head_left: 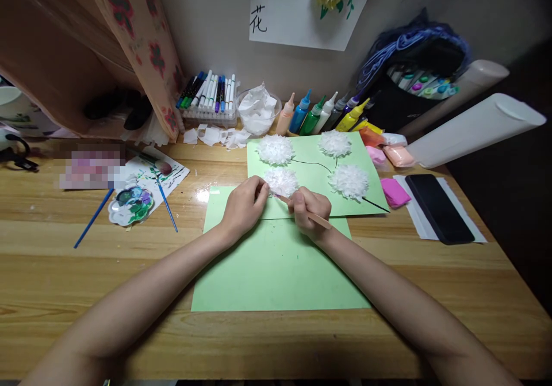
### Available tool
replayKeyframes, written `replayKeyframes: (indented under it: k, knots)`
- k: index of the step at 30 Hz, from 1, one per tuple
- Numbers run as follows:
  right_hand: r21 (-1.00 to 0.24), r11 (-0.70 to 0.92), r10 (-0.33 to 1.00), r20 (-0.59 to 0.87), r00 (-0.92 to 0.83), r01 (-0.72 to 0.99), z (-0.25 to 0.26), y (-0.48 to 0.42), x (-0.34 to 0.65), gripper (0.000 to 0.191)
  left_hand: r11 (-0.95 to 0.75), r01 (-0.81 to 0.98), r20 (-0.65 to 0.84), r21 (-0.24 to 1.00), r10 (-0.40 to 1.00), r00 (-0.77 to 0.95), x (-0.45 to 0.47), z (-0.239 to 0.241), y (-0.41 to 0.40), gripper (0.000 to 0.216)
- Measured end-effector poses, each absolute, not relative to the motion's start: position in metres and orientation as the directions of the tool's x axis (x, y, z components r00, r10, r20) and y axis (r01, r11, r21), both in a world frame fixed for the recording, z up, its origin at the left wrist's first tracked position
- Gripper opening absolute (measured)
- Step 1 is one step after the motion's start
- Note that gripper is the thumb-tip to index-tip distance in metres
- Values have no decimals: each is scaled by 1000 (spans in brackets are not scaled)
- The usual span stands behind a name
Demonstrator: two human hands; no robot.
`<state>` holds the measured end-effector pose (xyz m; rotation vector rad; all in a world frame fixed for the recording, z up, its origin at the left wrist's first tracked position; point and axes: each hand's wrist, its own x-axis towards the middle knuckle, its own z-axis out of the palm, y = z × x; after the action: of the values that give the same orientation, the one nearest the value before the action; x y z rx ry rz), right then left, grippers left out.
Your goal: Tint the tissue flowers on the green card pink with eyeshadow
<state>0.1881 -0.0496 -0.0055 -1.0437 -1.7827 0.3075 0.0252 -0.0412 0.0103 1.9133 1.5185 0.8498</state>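
Head view: the left hand [244, 205] pinches the edge of the white tissue pompom [281, 180] lying on the green card [302, 170], while the right hand [311, 206] grips a wooden stick [307, 213]; judged best practice: steady the pompom, press the tip in lightly.

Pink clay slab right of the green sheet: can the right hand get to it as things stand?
Probably yes. The pink clay slab lies open on the table, with only flat green paper between it and the right hand. That hand is closed around a wooden stick, though.
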Motion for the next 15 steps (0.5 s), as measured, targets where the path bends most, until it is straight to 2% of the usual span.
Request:
replayKeyframes:
  k: [5,8,10,12,15]
  knots:
    - [-774,551,814,581,3,312,-10,-52,193,37,-175,479,183,860,983,30,18,14,-41,27]
    - [-820,536,830,555,53,199,-12,-51,195,38,-147,520,209,841,976,-63,4,16,-25,24]
    - [-835,525,840,540,58,166,-13,-50,195,38,-111,633,222,766,970,-98,-9,19,-9,17]
    - [-837,525,843,536,40,154,-14,-49,194,38,-64,771,240,634,963,-118,-21,22,10,13]
    - [-827,536,839,544,4,170,-14,-49,194,38,-15,902,257,431,960,-107,-31,26,33,21]
